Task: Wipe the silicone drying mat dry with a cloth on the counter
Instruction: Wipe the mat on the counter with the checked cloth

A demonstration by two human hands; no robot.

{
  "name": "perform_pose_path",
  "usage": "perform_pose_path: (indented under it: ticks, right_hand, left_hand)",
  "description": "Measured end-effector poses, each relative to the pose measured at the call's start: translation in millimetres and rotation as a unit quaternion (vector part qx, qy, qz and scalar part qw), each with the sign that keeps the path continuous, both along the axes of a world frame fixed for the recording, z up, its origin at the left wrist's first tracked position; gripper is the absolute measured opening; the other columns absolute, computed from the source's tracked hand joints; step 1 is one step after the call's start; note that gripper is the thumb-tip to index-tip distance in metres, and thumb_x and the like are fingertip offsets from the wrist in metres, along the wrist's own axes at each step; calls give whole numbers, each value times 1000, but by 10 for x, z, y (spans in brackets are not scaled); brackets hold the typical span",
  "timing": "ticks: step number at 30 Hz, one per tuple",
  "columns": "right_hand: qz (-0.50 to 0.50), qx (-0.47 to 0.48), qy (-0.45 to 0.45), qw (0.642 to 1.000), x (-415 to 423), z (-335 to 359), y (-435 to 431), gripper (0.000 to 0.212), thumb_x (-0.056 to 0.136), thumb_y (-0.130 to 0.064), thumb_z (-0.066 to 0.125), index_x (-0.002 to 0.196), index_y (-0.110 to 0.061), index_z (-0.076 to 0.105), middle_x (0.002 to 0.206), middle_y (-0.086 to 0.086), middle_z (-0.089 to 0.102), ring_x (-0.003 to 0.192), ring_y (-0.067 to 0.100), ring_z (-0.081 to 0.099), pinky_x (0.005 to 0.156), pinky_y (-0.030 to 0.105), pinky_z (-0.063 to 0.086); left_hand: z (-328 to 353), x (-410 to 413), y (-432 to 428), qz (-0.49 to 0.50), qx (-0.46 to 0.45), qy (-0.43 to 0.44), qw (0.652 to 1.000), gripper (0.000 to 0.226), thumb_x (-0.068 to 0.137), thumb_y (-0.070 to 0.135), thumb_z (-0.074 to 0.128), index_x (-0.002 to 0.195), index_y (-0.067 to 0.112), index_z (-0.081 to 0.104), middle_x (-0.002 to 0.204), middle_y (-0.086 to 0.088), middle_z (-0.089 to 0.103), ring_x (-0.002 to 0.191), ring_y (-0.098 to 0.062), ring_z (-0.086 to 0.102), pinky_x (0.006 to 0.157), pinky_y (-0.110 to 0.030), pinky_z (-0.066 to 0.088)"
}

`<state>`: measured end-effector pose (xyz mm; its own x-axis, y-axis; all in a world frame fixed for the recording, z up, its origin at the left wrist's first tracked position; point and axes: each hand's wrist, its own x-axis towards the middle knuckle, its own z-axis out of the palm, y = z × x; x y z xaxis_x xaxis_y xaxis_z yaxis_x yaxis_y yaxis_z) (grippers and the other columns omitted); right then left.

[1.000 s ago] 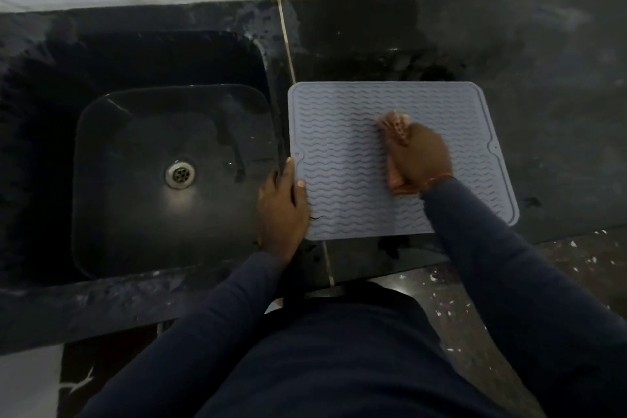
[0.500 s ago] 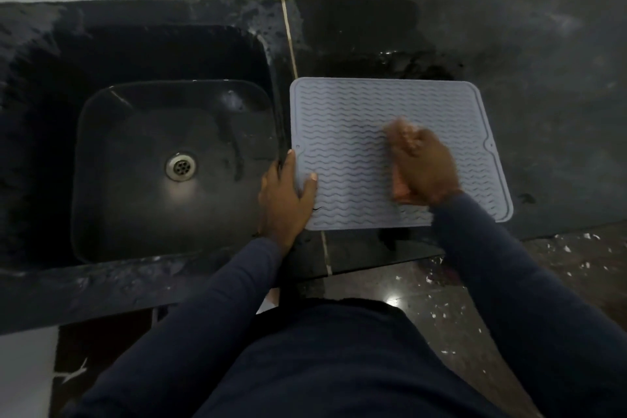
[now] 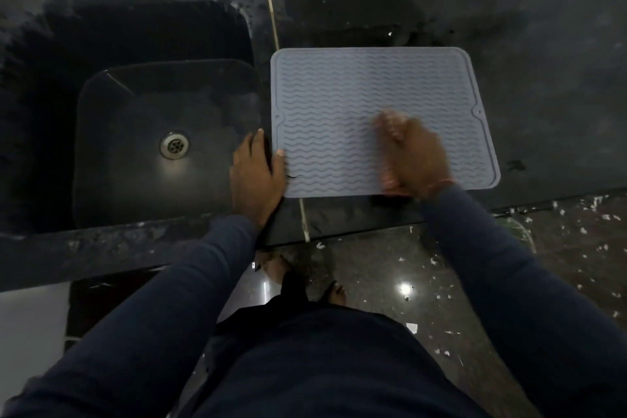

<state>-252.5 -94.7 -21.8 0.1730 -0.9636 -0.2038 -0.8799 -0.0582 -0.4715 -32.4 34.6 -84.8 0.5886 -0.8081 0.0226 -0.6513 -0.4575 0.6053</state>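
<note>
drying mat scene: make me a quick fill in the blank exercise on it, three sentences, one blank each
1. The grey mat lies on the counter to the ____ of the sink.
2. The right hand holds a ____ against the mat.
3. The left hand rests its thumb on the mat's ____ edge.
Missing words: right; cloth; left.

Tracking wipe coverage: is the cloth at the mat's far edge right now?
No, the right hand grips the cloth on the mat close to its near edge.
</note>
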Motion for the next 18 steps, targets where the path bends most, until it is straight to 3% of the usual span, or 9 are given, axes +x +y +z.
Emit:
perform_pose_path:
  ticks: [3,6,8,11,14,16,18]
  right_hand:
    - [-77,4,46,996,-270,24,51,42,100,-47,40,122,-12,51,118,20,62,109,39,58,89,41,43]
    - [26,23,20,999,286,43,440,32,104,-24,38,134,-16,46,132,14,57,119,33,55,94,37,41]
    - [73,27,-2,997,698,56,652,33,101,-16,40,134,-16,45,131,9,60,117,29,57,89,33,42]
    - [121,40,-52,990,813,-62,619,28,96,-24,50,121,-11,52,108,11,68,96,28,63,74,30,40]
    - [125,47,-110,985,424,41,239,35,98,-43,52,116,-17,67,114,1,69,100,16,63,74,18,40]
    - [21,0,-47,999,134,63,11,48,96,-56,46,114,-15,63,113,10,69,104,29,63,78,26,42]
    - [-38,-9,11,999,81,55,59,43,99,-47,44,121,-12,53,119,18,63,110,38,59,85,37,43]
  left_hand:
    - [-28,17,115,0,-23,-39,999,48,96,33,43,133,3,49,135,-17,52,123,-35,47,101,-43,37]
    - [-78,47,58,-9,-38,-15,999,41,93,24,47,123,-3,57,122,-21,59,114,-38,52,100,-39,35]
    - [-86,86,26,0,-42,16,999,41,90,21,49,120,-4,60,124,-21,60,117,-37,52,103,-34,31]
    - [-60,104,88,9,-34,53,998,42,91,24,50,126,3,61,133,-18,55,126,-33,47,109,-31,29]
    - [-61,76,123,0,-50,57,997,37,90,21,52,123,9,65,131,-16,57,122,-31,48,107,-32,33]
    - [-51,65,113,3,-57,61,997,36,88,21,52,119,10,68,128,-14,59,119,-31,50,105,-30,36]
    - [-47,59,107,6,-62,59,996,33,88,16,55,117,9,69,128,-15,59,118,-31,50,103,-25,35]
